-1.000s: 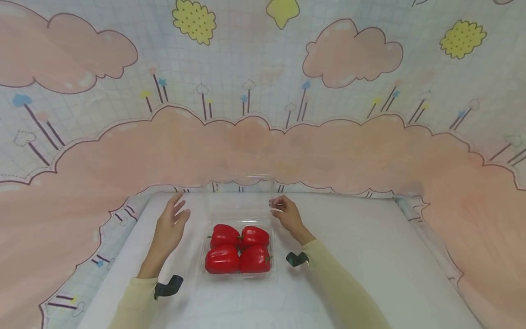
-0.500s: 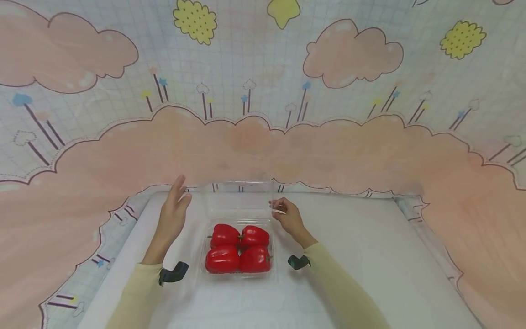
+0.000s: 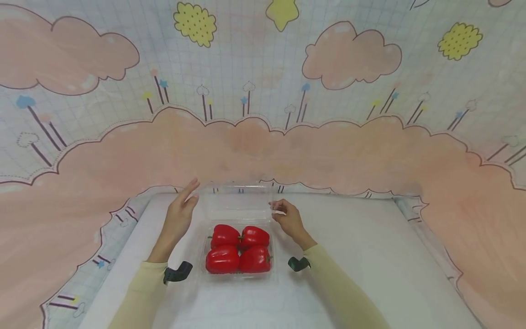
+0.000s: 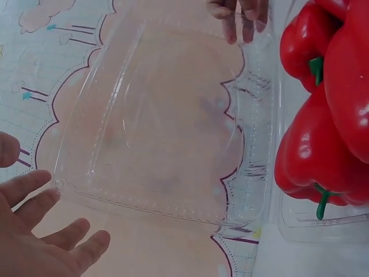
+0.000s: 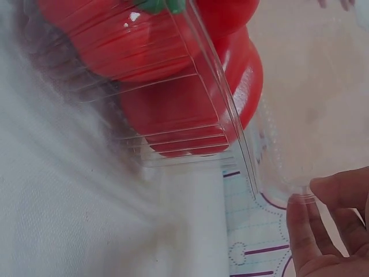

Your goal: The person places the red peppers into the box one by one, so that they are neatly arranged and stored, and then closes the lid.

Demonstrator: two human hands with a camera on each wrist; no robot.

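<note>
A clear plastic clamshell box (image 3: 236,276) holds several red bell peppers (image 3: 222,260) with green stems. Its transparent lid (image 4: 167,133) stands raised at the far side. At the lid's right edge, my right hand (image 3: 291,220) pinches the rim between thumb and fingers, as the right wrist view shows. My left hand (image 3: 178,217) is beside the lid's left edge with fingers extended. In the left wrist view its fingertips (image 4: 49,199) lie close to the lid's corner; whether they touch it I cannot tell.
The box stands on a white-covered table (image 3: 349,256). Behind and around the table hangs a cloth (image 3: 328,146) printed with clouds and stars. Each wrist wears a dark camera mount (image 3: 178,272).
My left hand has moved up and to the right, closer to the lid. The lid's top edge has dropped slightly toward me, while my right hand has kept its hold with little movement.
</note>
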